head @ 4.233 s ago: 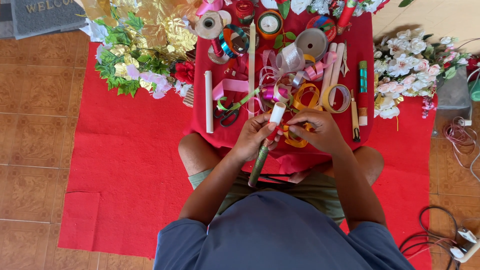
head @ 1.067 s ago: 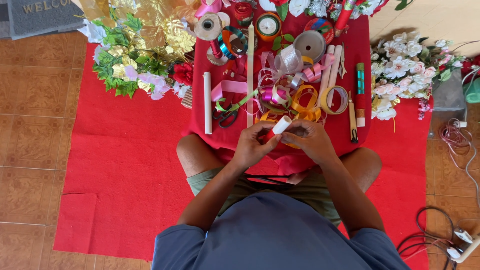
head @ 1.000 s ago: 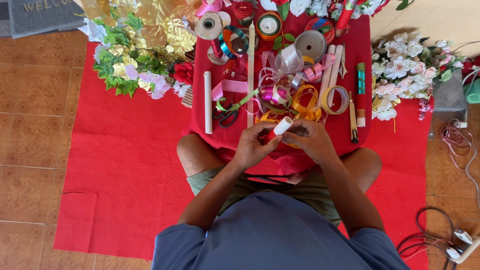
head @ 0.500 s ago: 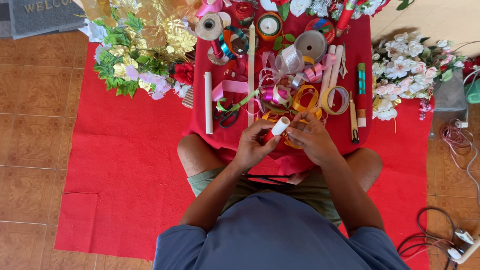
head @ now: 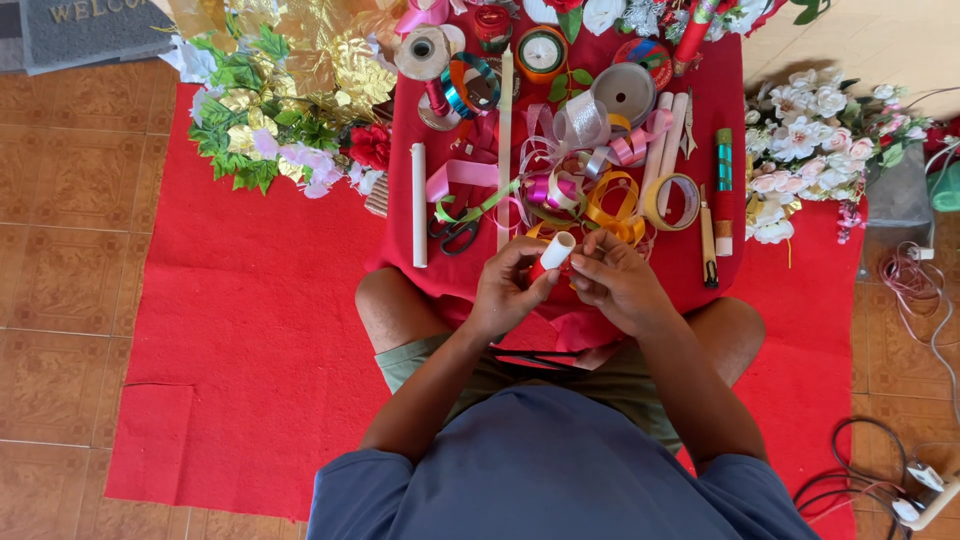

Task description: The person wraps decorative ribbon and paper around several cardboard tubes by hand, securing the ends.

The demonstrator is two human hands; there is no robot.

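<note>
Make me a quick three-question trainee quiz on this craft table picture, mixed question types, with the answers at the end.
1. True or false: both hands hold the white tube.
2. Which lies nearest the left hand? A scissors B green tube C white flowers
3. Fill in: the cloth under the low table is ___.

Key: 1 true. 2 A. 3 red. The right hand meets the tube from the other side.

- A grey rectangular doormat bearing pale lettering is lying at the top left corner, on the brown tiled floor.
</note>
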